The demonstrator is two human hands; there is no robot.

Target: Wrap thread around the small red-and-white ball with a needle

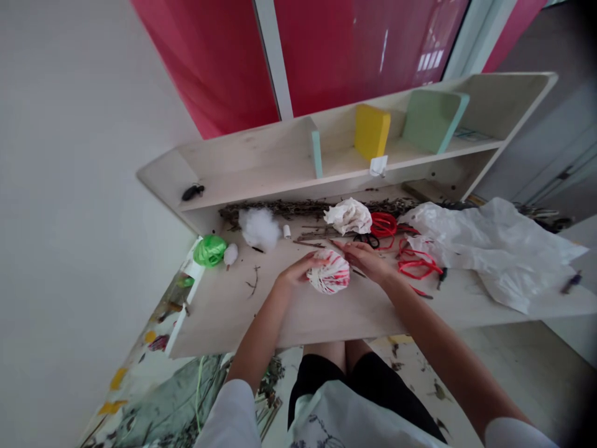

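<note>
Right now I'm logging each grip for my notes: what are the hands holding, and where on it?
The left hand cups the left side of a white-and-red wrapped ball; the right hand touches its upper right edge.

Your left hand [298, 271] and right hand [368, 258] cover the near flanks of the red-and-white striped ball [330, 272], so you cannot tell where your fingertips meet it or how firmly they close. Just beyond your right hand, the scissors [368, 239] show only dark handles; the blades are hidden. The red cord [413, 264] to the right of the grip runs under the white plastic sheet [494, 249], its end unseen. The small dark object [193, 192] on the shelf [261, 174], well beyond and left of the grip, is too small to identify. Both shoulders are cut off by the lower edge.
</note>
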